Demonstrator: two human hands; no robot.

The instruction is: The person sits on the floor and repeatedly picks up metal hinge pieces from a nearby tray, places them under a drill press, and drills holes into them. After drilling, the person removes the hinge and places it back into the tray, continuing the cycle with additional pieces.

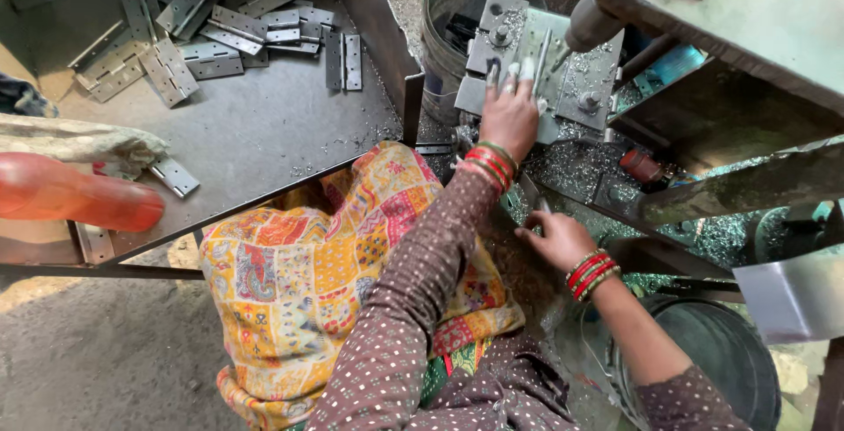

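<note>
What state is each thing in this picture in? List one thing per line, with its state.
Left hand: fingers flat on the metal plate.
Right hand: fingers resting among shavings, empty.
Metal plate: lying on the machine bed, dusted with shavings.
Hinges: heaped loose, opened flat, in the tray.
Tray: partly filled.
Grey bucket: upright, parts inside.
Metal shavings: scattered.

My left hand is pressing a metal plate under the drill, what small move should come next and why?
Probably keep the left hand flat on the hinge plate and draw the fingertips back from the drill spindle, which sits very close. The right hand rests lower, among metal shavings.
</note>
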